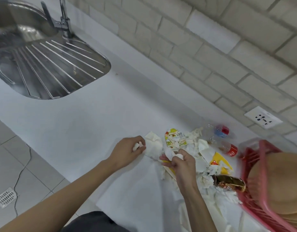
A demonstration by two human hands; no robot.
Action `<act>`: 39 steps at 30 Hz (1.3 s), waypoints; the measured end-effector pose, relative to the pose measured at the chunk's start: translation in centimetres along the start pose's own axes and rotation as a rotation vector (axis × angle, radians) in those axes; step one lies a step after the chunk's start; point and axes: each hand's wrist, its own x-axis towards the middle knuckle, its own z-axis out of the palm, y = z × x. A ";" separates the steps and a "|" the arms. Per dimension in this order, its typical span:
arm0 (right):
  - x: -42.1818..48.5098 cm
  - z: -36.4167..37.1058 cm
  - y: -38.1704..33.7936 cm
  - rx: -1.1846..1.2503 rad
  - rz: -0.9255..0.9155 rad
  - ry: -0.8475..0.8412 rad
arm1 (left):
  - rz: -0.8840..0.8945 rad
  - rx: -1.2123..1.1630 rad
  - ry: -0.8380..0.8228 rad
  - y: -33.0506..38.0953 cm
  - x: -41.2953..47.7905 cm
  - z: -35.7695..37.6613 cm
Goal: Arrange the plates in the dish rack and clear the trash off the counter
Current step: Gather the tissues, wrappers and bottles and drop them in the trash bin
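Tissue wad [138,145], crumpled, pinched in left hand [129,150]; right hand [179,163] grips soft white tissue clump [170,154].

A head-worn camera looks steeply down, close over the counter [77,124]. Sink [44,67] at ten o'clock, dish rack [263,148] at four.

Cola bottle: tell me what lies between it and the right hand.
Only loose trash: crumpled tissues cover the counter between the right hand, which grips a tissue wad, and the cola bottle. They lie low, so the hand could probably reach over them.
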 end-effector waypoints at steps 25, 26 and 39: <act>-6.2 0.5 9.9 0.001 0.079 0.019 | 0.284 0.214 -0.167 -2.5 -5.4 0.6; -6.1 0.4 9.9 0.004 0.071 -0.013 | 0.260 0.159 -0.160 -2.3 -5.2 0.4; -4.4 1.6 11.6 -0.281 -0.045 0.042 | -0.114 -0.162 -0.079 0.5 -5.8 -0.5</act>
